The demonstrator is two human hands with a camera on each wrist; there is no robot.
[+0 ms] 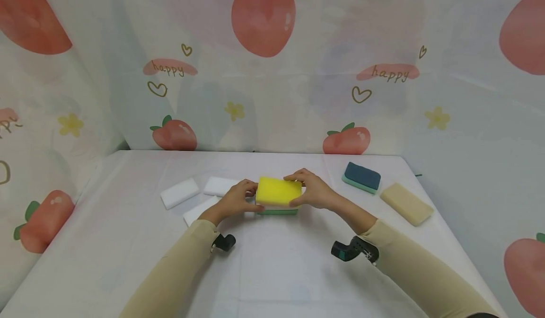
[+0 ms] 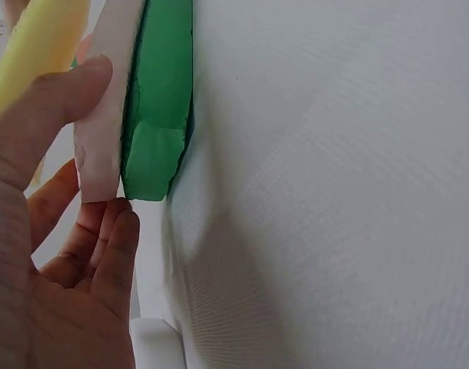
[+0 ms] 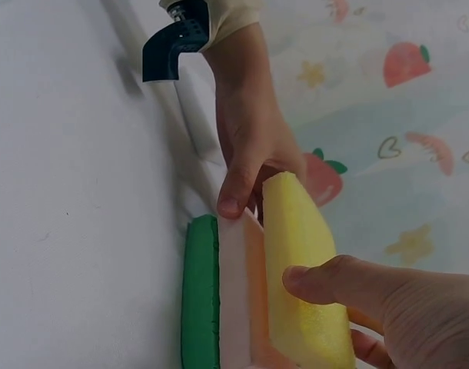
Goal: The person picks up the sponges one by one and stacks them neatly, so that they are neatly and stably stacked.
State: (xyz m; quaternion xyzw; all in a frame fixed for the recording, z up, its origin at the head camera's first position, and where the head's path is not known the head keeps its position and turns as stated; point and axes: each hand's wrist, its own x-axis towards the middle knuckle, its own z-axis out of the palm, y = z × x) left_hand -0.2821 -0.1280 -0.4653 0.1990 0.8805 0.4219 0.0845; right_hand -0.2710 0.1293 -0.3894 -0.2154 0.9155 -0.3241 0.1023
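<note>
In the head view a yellow sponge (image 1: 278,190) is held at the middle of the table by my right hand (image 1: 315,191), thumb at its near edge and fingers at its far edge. Under it lies a pale pink sponge (image 2: 102,150), stacked on a green sponge (image 1: 278,212) that rests on the white cloth. My left hand (image 1: 233,199) grips the left end of the pink sponge between thumb and fingers. Seen from the right wrist, the yellow sponge is tilted, with a gap between it and the pink one at my left hand's end.
Left of the stack lie several white blocks, one (image 1: 180,193) farthest left and one (image 1: 219,186) behind my left hand. A dark blue sponge with a green layer (image 1: 362,177) and a beige sponge (image 1: 406,203) lie at the right. A fruit-print curtain (image 1: 289,100) stands behind the table.
</note>
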